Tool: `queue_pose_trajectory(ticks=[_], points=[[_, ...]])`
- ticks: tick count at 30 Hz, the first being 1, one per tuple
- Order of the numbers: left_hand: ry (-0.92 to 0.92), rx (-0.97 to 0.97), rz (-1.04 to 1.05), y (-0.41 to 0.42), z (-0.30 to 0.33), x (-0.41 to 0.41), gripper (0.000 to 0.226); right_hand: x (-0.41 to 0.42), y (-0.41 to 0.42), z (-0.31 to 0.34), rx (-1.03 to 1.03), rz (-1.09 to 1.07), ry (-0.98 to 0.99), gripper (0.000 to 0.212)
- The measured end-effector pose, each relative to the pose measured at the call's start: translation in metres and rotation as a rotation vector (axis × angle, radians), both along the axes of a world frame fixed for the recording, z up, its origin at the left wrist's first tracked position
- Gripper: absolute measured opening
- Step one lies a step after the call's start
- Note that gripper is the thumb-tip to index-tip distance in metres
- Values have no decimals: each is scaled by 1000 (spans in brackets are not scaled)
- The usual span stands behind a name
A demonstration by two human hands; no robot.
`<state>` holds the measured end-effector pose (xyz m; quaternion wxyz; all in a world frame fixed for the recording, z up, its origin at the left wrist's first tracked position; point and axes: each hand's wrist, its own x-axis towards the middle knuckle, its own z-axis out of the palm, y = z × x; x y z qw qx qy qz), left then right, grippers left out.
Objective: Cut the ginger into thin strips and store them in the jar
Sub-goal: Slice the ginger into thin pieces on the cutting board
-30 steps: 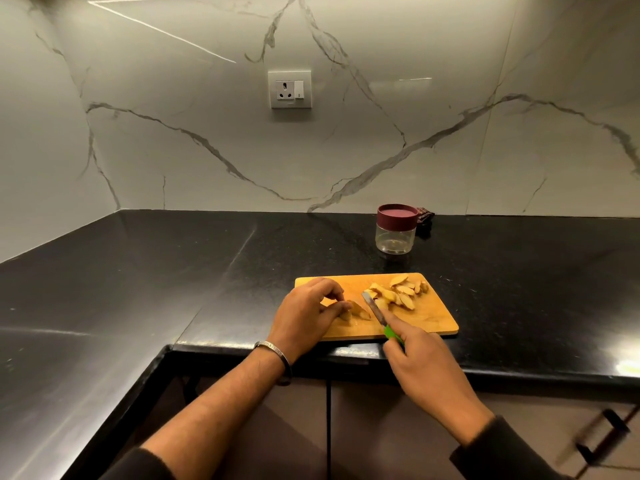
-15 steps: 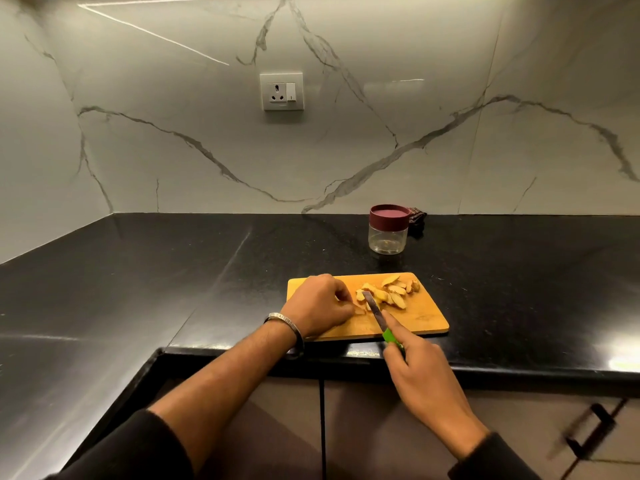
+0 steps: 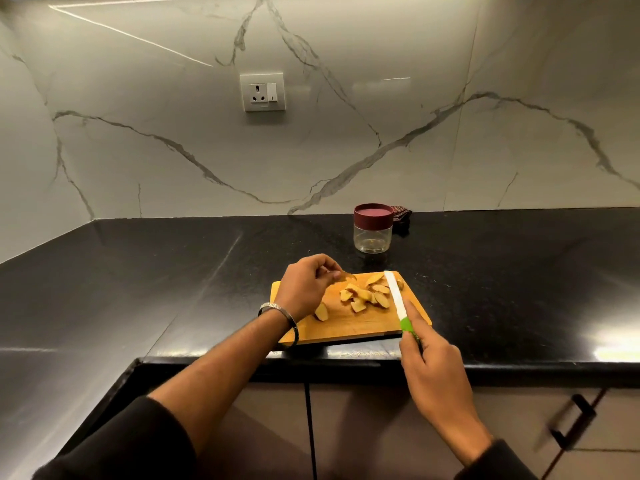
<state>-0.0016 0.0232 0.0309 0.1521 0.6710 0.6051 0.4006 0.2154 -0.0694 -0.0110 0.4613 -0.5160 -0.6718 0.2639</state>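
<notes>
Ginger: pale slices heaped mid cutting board, between both hands.
Left hand: curled, pinching 1 slice at the board's far edge.
Right hand: gripping the green-handled knife; blade points away, just right of the heap.
Jar: lidded, beyond the board on the table.
Nearer hand: left, likely steadying the next slice.

Warm, dim indoor light from above. Bright strip reflection streaks the marble wall at upper left. Glare patches on the glossy black counter at right edge. Wide-angle bowing at frame edges. Cabinet handle at lower right is blurred; centre reasonably sharp.
</notes>
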Motion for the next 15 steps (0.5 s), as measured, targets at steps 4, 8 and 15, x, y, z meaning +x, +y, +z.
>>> queue_pose_trajectory(ticks=[4, 8, 15], points=[[30, 26, -36, 28, 14, 22, 10, 15, 5, 2, 11, -92, 2, 51], [91, 24, -72, 57, 23, 56, 9, 24, 12, -3, -32, -123, 6, 49], [210, -26, -94, 84, 20, 95, 8, 27, 17, -7, -57, -109, 44, 48]])
